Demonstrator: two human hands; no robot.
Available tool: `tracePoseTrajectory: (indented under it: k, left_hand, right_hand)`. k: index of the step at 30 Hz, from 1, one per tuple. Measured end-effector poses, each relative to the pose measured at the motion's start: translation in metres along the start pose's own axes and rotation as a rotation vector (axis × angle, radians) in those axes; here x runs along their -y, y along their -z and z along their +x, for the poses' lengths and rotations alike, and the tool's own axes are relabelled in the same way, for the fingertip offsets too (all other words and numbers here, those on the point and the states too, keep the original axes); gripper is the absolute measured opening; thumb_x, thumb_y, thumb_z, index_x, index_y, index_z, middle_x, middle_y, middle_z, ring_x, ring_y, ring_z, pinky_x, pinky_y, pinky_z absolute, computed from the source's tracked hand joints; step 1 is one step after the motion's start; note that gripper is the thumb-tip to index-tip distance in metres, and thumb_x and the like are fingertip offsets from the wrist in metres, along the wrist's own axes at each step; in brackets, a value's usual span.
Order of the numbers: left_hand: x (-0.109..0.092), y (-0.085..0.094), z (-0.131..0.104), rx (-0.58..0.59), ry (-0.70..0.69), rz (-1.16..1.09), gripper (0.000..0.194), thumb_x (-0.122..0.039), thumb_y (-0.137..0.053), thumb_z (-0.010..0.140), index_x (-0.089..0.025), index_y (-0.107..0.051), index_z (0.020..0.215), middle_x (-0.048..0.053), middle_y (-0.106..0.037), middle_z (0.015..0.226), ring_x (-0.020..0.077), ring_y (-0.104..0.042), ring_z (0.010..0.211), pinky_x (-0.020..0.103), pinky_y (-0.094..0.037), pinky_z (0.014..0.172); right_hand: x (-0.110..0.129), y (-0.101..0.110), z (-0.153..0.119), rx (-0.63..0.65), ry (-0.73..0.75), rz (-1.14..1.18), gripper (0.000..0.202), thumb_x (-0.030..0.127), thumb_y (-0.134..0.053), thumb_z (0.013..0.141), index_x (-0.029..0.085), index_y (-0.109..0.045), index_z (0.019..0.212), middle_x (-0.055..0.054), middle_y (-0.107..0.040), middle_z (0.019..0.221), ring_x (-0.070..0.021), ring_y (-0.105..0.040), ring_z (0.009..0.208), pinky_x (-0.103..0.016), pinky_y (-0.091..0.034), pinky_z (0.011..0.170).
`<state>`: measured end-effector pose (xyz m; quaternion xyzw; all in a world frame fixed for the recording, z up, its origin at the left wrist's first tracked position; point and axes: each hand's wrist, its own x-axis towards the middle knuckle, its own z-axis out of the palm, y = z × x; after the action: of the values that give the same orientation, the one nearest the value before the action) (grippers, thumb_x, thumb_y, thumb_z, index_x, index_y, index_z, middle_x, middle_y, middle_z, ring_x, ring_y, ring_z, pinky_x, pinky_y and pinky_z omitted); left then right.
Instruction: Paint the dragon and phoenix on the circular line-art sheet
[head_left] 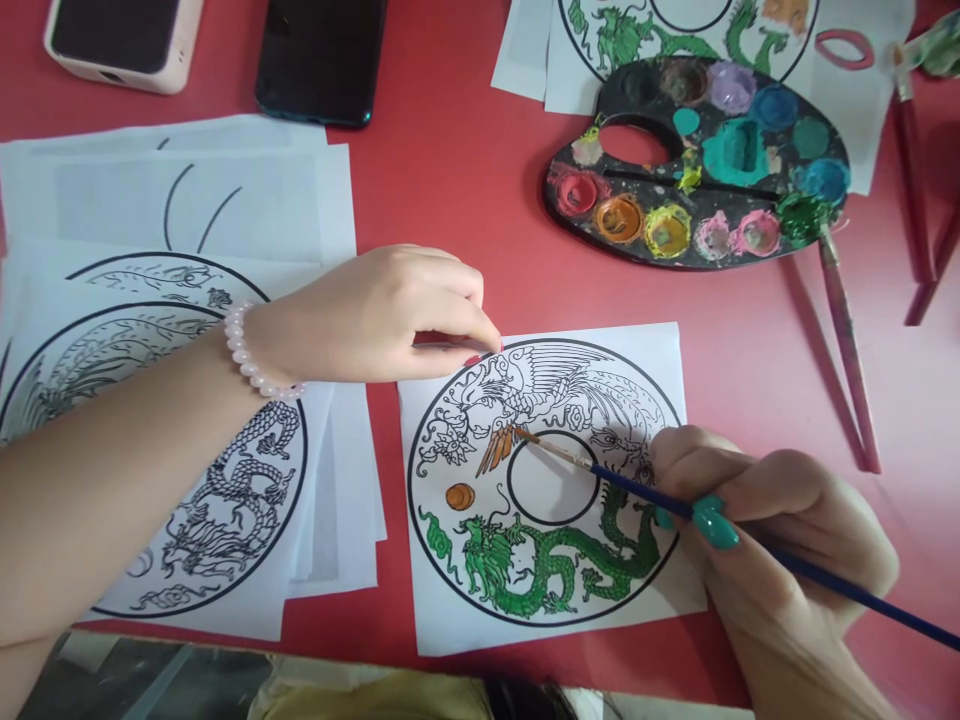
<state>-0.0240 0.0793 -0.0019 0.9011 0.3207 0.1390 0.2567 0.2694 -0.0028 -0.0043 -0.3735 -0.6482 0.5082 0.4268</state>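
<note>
My left hand (397, 315), with a pink bead bracelet at its wrist, rests at the top left edge of a printed sheet (442, 620), fingertips on the paper and fingers bent together. In my right hand (772, 530) is a thin blue paintbrush (645, 490), pinched between thumb and fingers. Its tip touches the orange-painted wing feathers (499, 448) of a phoenix drawing. The green-painted dragon (555, 570) fills the lower part of the ring, and a small orange ball (460, 496) sits at its left. Most of the phoenix is unpainted.
A black palette (697, 165) of several paints lies at the upper right, a brush (847, 350) leaning on it. More printed sheets (337, 480) are stacked left. Two phones, one black (321, 60) and one pale-cased (120, 45), lie at the top left. Other brushes (911, 190) are far right.
</note>
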Motion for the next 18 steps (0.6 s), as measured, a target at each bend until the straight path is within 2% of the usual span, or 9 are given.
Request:
tracePoseTrajectory:
  k: [10, 18]
  left_hand:
    - [-0.0012, 0.0008, 0.0004, 0.005, 0.018, -0.012, 0.022, -0.026, -0.048, 0.091, -0.027, -0.07, 0.096, 0.003, -0.067, 0.079, 0.0162, -0.06, 0.076, 0.027, -0.044, 0.073]
    - [-0.0014, 0.0004, 0.0005, -0.005, 0.018, -0.014, 0.022, -0.027, -0.049, 0.091, -0.026, -0.071, 0.095, 0.003, -0.066, 0.079, 0.0157, -0.06, 0.076, 0.027, -0.044, 0.073]
  right_hand:
    - [-0.0014, 0.0043, 0.0009, 0.096, 0.045, -0.036, 0.025, 0.001, -0.052, 0.068, 0.02, -0.048, 0.082, -0.001, -0.05, 0.066, -0.0141, -0.046, 0.053, -0.035, -0.037, 0.051]
    - [0.0017, 0.0006, 0.0007, 0.071, 0.019, -0.034, 0.023, 0.001, -0.049, 0.071, 0.02, -0.05, 0.082, -0.001, -0.049, 0.064, -0.0147, -0.045, 0.053, -0.038, -0.036, 0.051]
